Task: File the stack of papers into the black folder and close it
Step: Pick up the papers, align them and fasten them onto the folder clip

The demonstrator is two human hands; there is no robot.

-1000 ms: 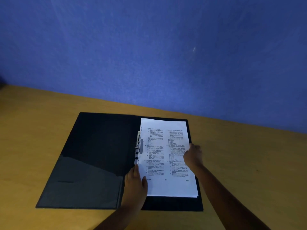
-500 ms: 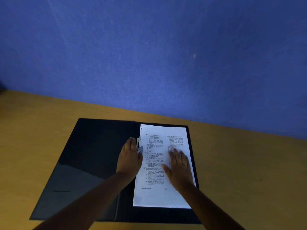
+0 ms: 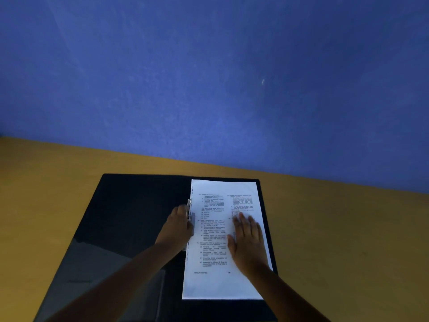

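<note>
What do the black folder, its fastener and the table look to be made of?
Black folder: probably glossy plastic; its cover mirrors light. Fastener: pale strip, metal or plastic, unclear. Table: matte yellow-brown, perhaps wood or laminate; no grain visible.

Head view looks forward and down, close over the open folder (image 3: 130, 219)

Dim bluish light; white page glares, hands dark, fingertips blurred

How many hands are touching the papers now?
2. The left hand is at the papers' left edge by the clip; the right hand lies flat on the page.
</note>
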